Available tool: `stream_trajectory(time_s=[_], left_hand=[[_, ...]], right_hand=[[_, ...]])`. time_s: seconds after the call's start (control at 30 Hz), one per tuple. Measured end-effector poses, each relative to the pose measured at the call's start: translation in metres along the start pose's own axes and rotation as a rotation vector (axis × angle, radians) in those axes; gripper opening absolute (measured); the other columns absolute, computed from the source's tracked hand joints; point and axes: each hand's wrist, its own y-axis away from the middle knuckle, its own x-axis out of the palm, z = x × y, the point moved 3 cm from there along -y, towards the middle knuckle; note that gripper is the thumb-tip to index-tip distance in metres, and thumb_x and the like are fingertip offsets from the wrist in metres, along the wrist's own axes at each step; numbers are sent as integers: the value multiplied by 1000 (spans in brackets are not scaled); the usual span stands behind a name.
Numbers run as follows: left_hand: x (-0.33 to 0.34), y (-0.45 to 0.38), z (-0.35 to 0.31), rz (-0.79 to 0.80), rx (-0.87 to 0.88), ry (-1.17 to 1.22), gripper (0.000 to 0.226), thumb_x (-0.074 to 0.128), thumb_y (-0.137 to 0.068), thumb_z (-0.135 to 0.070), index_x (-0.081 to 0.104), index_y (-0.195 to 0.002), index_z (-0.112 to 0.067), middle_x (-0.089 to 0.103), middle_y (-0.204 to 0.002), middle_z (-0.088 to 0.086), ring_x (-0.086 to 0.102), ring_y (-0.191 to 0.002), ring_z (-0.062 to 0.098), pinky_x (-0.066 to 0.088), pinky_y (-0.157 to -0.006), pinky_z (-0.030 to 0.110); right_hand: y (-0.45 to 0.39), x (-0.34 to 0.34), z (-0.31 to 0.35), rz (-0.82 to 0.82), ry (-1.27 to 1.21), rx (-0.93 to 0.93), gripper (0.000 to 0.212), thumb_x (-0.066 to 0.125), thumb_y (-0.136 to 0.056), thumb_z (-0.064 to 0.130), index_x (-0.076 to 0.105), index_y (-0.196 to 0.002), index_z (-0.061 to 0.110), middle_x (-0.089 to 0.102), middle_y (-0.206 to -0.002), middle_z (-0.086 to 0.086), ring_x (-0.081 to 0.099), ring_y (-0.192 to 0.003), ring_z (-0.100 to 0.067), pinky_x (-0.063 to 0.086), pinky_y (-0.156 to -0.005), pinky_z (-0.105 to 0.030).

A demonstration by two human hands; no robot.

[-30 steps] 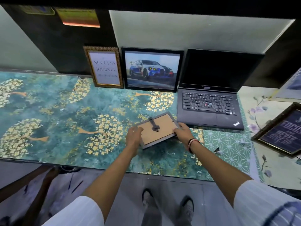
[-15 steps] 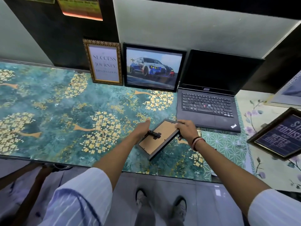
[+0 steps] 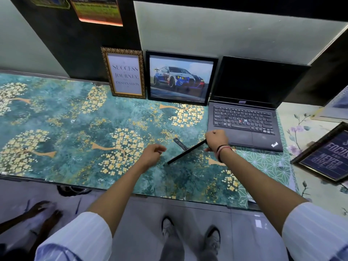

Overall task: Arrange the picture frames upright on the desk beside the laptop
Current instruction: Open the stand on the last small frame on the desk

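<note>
My right hand (image 3: 216,141) is closed on the top corner of a small dark picture frame (image 3: 185,152), which shows edge-on, its lower corner near the desk and its back stand folded out to the left. My left hand (image 3: 153,154) hovers just left of the frame, fingers loosely curled, apart from it. Two frames stand upright against the wall left of the laptop (image 3: 244,117): a gold-bordered quote frame (image 3: 125,73) and a black frame with a car picture (image 3: 180,78).
The desk (image 3: 56,129) has a teal mat with gold flowers. A dark frame with white text (image 3: 327,157) lies flat at the right; another frame (image 3: 337,108) sits beyond it. Someone else's hands (image 3: 43,211) are on the floor at lower left.
The small frame has been turned from lying back-up in both hands to standing on edge. My left hand has let go of it; my right hand has kept its grip.
</note>
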Motion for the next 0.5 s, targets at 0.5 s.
stream_trajectory(time_s=[0.5], left_hand=[[-1, 12, 38, -90, 99, 160, 30, 65, -93, 2, 72, -122, -3, 75, -118, 11, 69, -113, 27, 56, -93, 30]], right_hand=[[-11, 16, -1, 307, -321, 113, 52, 37, -99, 58, 56, -106, 10, 52, -77, -11, 48, -61, -21, 59, -74, -45]])
